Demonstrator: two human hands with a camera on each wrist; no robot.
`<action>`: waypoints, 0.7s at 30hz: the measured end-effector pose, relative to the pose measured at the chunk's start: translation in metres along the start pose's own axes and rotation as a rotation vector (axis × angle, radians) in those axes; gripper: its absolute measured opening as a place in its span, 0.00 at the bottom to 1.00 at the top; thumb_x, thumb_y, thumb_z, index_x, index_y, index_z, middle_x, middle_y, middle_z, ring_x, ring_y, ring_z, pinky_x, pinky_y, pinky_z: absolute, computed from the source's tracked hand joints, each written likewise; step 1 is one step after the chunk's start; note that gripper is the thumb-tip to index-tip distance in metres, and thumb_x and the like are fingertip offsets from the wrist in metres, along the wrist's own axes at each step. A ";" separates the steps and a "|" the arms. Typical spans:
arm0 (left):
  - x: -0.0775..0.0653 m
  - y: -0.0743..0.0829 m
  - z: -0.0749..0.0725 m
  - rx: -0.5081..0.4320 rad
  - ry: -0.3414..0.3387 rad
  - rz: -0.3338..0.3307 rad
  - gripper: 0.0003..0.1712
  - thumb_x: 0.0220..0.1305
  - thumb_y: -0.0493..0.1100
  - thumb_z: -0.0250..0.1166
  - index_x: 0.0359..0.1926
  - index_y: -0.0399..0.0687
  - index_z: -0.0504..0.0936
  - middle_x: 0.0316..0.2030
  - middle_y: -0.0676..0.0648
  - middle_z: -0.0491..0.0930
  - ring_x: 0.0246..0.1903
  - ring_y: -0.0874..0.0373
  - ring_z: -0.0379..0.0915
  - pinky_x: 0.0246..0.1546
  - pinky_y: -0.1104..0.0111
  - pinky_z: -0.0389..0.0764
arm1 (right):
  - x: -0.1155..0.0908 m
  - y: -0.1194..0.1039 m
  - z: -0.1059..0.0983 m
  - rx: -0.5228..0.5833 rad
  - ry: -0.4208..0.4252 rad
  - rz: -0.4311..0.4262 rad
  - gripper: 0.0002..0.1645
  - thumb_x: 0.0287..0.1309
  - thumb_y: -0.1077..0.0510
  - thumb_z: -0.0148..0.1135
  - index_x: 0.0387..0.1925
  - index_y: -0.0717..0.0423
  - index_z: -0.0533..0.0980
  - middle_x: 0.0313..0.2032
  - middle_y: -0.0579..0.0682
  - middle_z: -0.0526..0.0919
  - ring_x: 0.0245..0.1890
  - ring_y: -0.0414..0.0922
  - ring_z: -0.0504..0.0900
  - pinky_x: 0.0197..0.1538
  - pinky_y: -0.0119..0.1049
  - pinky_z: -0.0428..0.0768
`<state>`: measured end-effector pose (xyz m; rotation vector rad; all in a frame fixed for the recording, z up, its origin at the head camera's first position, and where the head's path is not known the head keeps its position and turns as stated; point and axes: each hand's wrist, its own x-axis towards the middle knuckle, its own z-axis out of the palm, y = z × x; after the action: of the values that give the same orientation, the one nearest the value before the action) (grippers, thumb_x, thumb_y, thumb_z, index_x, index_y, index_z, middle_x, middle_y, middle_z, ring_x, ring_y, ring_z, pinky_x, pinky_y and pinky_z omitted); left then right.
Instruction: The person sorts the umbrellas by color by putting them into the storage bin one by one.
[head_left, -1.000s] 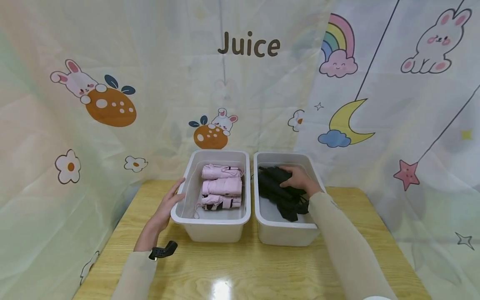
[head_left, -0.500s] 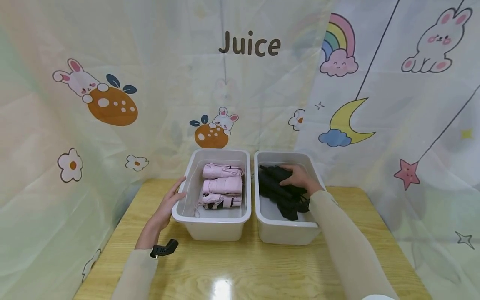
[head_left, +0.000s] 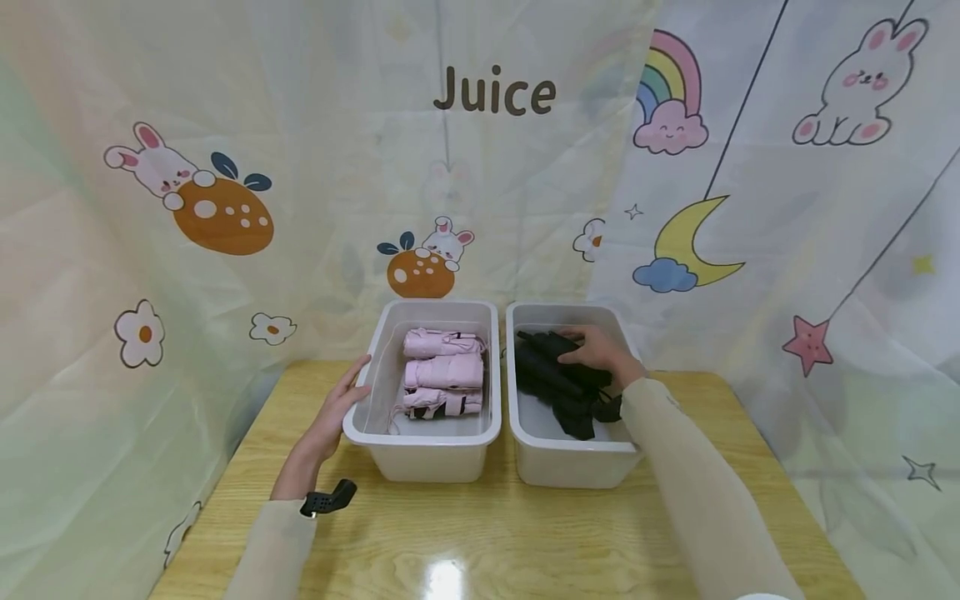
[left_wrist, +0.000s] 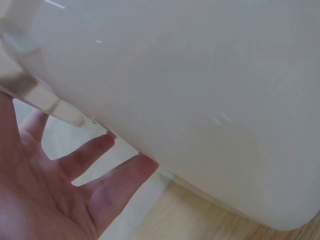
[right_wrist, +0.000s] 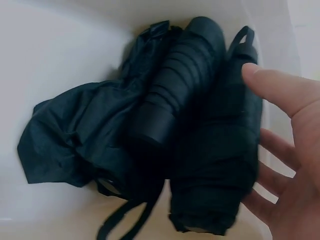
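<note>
My left hand (head_left: 331,417) rests on the left edge of the left white bin (head_left: 422,461); its fingers (left_wrist: 122,185) are spread, tips touching the outer wall. Three pink folded umbrellas (head_left: 444,372) lie stacked in a row inside that bin. In the right white bin (head_left: 573,467), my right hand (head_left: 597,350) grips a black folded umbrella (right_wrist: 215,155), thumb on its upper end and fingertips hidden behind its side. Beside it lies another black umbrella with a ribbed barrel (right_wrist: 182,75), and loose black fabric (right_wrist: 75,135) spreads out next to that.
Both bins stand side by side with a narrow gap, at the back of a wooden table (head_left: 480,542). A printed curtain (head_left: 315,167) hangs close behind them and along both sides. A black strap device (head_left: 330,498) sits on my left wrist.
</note>
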<state>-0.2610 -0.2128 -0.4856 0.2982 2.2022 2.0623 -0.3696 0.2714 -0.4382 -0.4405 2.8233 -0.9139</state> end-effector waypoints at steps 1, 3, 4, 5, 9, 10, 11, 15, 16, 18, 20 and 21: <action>0.000 0.000 0.000 -0.003 -0.001 -0.002 0.35 0.74 0.49 0.50 0.77 0.59 0.48 0.74 0.39 0.47 0.65 0.36 0.55 0.55 0.47 0.66 | -0.001 -0.001 -0.002 -0.007 -0.005 -0.005 0.36 0.56 0.55 0.70 0.65 0.59 0.70 0.60 0.63 0.73 0.60 0.61 0.70 0.59 0.55 0.68; 0.000 -0.001 0.001 -0.006 -0.010 -0.007 0.35 0.75 0.48 0.49 0.77 0.59 0.47 0.74 0.38 0.46 0.65 0.36 0.54 0.56 0.47 0.66 | -0.002 -0.002 -0.006 0.002 -0.015 -0.010 0.34 0.57 0.56 0.69 0.64 0.61 0.71 0.60 0.64 0.73 0.59 0.61 0.70 0.59 0.55 0.69; 0.000 -0.002 0.001 -0.007 -0.013 -0.010 0.35 0.75 0.47 0.49 0.77 0.58 0.47 0.74 0.38 0.46 0.65 0.36 0.54 0.56 0.48 0.66 | -0.003 -0.002 -0.008 0.007 -0.018 -0.012 0.33 0.58 0.56 0.68 0.63 0.62 0.72 0.59 0.65 0.73 0.59 0.61 0.71 0.58 0.55 0.69; 0.001 -0.002 0.001 -0.008 -0.016 -0.012 0.35 0.75 0.47 0.49 0.77 0.58 0.47 0.74 0.38 0.46 0.65 0.36 0.53 0.56 0.48 0.66 | -0.005 -0.004 -0.010 0.016 -0.016 -0.015 0.31 0.59 0.56 0.68 0.62 0.63 0.72 0.59 0.65 0.74 0.59 0.61 0.71 0.58 0.55 0.70; 0.001 -0.002 0.002 -0.005 -0.009 -0.018 0.35 0.75 0.47 0.49 0.77 0.59 0.48 0.74 0.38 0.47 0.65 0.36 0.54 0.55 0.50 0.67 | -0.011 -0.013 -0.023 0.031 0.001 -0.045 0.28 0.62 0.58 0.64 0.61 0.66 0.72 0.58 0.65 0.74 0.58 0.62 0.72 0.56 0.54 0.72; 0.001 -0.002 0.002 -0.005 -0.005 -0.022 0.35 0.74 0.47 0.49 0.77 0.59 0.48 0.74 0.38 0.47 0.65 0.36 0.54 0.55 0.51 0.67 | -0.013 -0.016 -0.027 0.026 0.008 -0.052 0.27 0.63 0.58 0.63 0.61 0.66 0.72 0.57 0.65 0.75 0.57 0.61 0.73 0.56 0.54 0.72; 0.001 -0.001 0.001 -0.003 -0.001 -0.024 0.35 0.75 0.47 0.49 0.77 0.59 0.48 0.74 0.38 0.47 0.65 0.36 0.54 0.54 0.51 0.67 | -0.014 -0.019 -0.031 0.019 0.017 -0.055 0.27 0.64 0.57 0.62 0.61 0.65 0.72 0.57 0.65 0.75 0.56 0.61 0.74 0.56 0.54 0.72; -0.001 0.000 0.001 -0.002 0.013 -0.032 0.35 0.74 0.48 0.49 0.77 0.60 0.48 0.74 0.39 0.47 0.65 0.37 0.54 0.54 0.50 0.68 | -0.026 -0.029 -0.045 -0.013 0.062 -0.068 0.25 0.65 0.56 0.61 0.60 0.64 0.74 0.54 0.63 0.78 0.53 0.59 0.76 0.54 0.53 0.74; -0.001 0.001 0.001 -0.001 0.013 -0.030 0.35 0.74 0.48 0.49 0.77 0.60 0.48 0.74 0.39 0.47 0.65 0.36 0.54 0.54 0.50 0.68 | -0.030 -0.031 -0.048 -0.018 0.076 -0.078 0.24 0.65 0.57 0.61 0.59 0.64 0.74 0.54 0.63 0.78 0.52 0.59 0.77 0.54 0.54 0.74; -0.001 0.001 0.001 -0.001 0.010 -0.025 0.35 0.74 0.48 0.49 0.77 0.59 0.48 0.74 0.39 0.47 0.65 0.36 0.54 0.55 0.49 0.67 | -0.038 -0.032 -0.054 -0.025 0.100 -0.096 0.23 0.65 0.58 0.61 0.58 0.64 0.75 0.53 0.63 0.79 0.51 0.58 0.77 0.53 0.54 0.75; -0.001 0.001 0.001 -0.003 0.009 -0.020 0.35 0.74 0.48 0.50 0.77 0.59 0.48 0.74 0.39 0.47 0.66 0.37 0.53 0.55 0.49 0.66 | -0.047 -0.032 -0.059 -0.032 0.118 -0.121 0.22 0.65 0.59 0.61 0.57 0.66 0.75 0.53 0.64 0.79 0.51 0.59 0.78 0.52 0.54 0.75; -0.001 0.001 0.000 -0.007 0.009 -0.014 0.35 0.74 0.47 0.50 0.77 0.59 0.48 0.74 0.39 0.47 0.66 0.37 0.53 0.56 0.48 0.65 | -0.051 -0.031 -0.062 -0.034 0.129 -0.127 0.22 0.64 0.59 0.61 0.57 0.66 0.75 0.53 0.64 0.79 0.50 0.59 0.78 0.52 0.54 0.76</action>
<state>-0.2599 -0.2125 -0.4842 0.2724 2.1946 2.0678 -0.3275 0.2976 -0.3679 -0.5927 2.9601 -0.9507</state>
